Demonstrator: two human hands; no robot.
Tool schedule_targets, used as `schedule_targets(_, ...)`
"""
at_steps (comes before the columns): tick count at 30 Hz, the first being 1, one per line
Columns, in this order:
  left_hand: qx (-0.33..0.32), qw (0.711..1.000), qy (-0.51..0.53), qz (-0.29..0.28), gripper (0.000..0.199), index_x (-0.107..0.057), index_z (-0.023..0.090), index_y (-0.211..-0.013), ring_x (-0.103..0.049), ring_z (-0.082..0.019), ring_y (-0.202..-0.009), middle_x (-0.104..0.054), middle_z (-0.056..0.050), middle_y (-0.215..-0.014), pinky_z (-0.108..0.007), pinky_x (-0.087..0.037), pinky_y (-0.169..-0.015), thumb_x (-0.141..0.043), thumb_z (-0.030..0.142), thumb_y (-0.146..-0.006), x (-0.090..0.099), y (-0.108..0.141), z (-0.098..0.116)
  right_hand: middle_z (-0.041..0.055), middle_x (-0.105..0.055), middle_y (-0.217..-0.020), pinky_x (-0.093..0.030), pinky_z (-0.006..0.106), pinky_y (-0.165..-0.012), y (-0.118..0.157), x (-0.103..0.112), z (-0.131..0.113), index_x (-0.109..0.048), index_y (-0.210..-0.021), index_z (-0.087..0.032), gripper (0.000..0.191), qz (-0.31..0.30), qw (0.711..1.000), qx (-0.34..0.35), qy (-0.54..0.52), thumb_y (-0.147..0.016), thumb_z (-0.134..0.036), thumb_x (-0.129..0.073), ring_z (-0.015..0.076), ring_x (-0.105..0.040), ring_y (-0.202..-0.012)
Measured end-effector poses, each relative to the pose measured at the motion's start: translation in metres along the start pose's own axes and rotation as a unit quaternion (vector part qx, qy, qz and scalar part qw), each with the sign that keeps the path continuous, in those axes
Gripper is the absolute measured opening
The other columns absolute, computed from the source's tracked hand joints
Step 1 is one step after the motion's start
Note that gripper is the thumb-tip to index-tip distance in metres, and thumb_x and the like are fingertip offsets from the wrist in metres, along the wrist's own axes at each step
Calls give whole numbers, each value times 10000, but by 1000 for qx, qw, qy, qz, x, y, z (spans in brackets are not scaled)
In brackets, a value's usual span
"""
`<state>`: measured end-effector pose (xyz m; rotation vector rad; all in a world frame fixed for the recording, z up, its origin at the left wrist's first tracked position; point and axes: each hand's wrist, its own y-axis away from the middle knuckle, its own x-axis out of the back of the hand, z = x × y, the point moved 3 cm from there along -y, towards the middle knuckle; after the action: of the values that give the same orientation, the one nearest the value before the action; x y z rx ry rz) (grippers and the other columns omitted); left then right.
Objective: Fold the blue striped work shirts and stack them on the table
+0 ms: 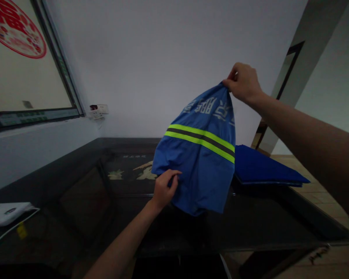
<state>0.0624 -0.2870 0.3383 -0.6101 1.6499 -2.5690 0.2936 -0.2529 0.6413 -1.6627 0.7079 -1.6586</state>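
My right hand [244,82] is raised at the right, thumb and fingers closed on the upper corner of a blue safety vest [196,166]. From that grip the vest hangs down over the table, its lower part spread and creased. Across it runs a grey band with yellow-green edges, and pale printed characters show above the band. Lower down, my left hand [164,189] is in front of the vest's lower left edge. Its fingers are curled in toward the thumb; whether cloth lies between them is hidden.
The dark glossy table [84,232] meets a white wall at the back. A folded blue cloth [264,166] lies on its right side. A white device [8,214] with a cable rests at the left edge. Wall sockets [99,110] sit near the window.
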Motion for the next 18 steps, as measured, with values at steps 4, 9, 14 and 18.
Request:
schedule_targets(4,-34,991,17,127,161,-594,204,-980,-600,-153,-836,-628,-32,-896,-286,-490,-768,-450,180,-913,32,-30,43,96,-668,-908,-440,315,-791,0,3,-29,-617,-876,-110,120,-98,992,44,-62,-807,-203,-652,199,-591,-864)
schedule_targets(9,5,992,32,121,341,-500,234,-1221,-521,-224,-1124,-543,-92,-1201,-394,-457,-935,-523,356,-903,38,-65,53,40,-662,-827,-480,309,-744,-7,21,-55,-580,-863,-182,79,63,978,26,-199,-854,-255,-607,194,-582,-877)
schedule_targets(14,40,989,113,82,804,-199,327,-1446,-336,-298,-1355,-315,-111,-1479,-468,-396,-1033,-608,580,-801,17,-82,58,-14,-632,-678,-523,355,-676,9,27,-90,-534,-843,-245,139,-28,941,55,-334,-816,-309,-654,221,-623,-773)
schedule_targets(18,32,991,124,33,851,-161,326,-1457,-407,-292,-1314,-400,-99,-1431,-459,-370,-1067,-612,597,-788,1,-97,68,-41,-608,-658,-545,337,-669,21,44,-102,-479,-829,-267,168,7,914,56,-402,-813,-282,-645,190,-621,-716)
